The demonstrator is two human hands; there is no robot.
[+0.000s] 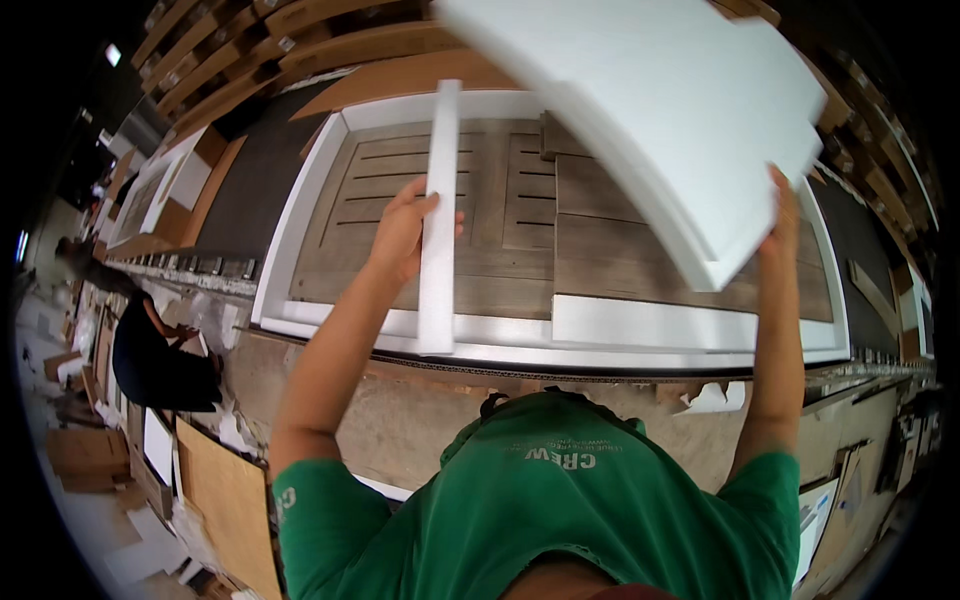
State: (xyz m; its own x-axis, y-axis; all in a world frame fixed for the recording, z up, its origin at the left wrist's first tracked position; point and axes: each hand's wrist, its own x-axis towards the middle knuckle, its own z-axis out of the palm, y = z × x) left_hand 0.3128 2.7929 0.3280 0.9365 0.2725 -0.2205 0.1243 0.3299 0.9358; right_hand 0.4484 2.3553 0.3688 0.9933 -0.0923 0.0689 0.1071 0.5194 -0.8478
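My left hand grips a long white foam strip, held upright over the slatted grey wood panels that lie in a box lined with white foam edging. My right hand holds the lower right corner of a large white foam sheet, tilted up above the right half of the box. Both arms reach forward out of green sleeves.
A white foam block lies along the box's near edge. Brown cardboard lies under the box's far side, wooden pallets behind it. At the left another person in dark clothes bends among cardboard pieces. Foam scraps lie on the bench.
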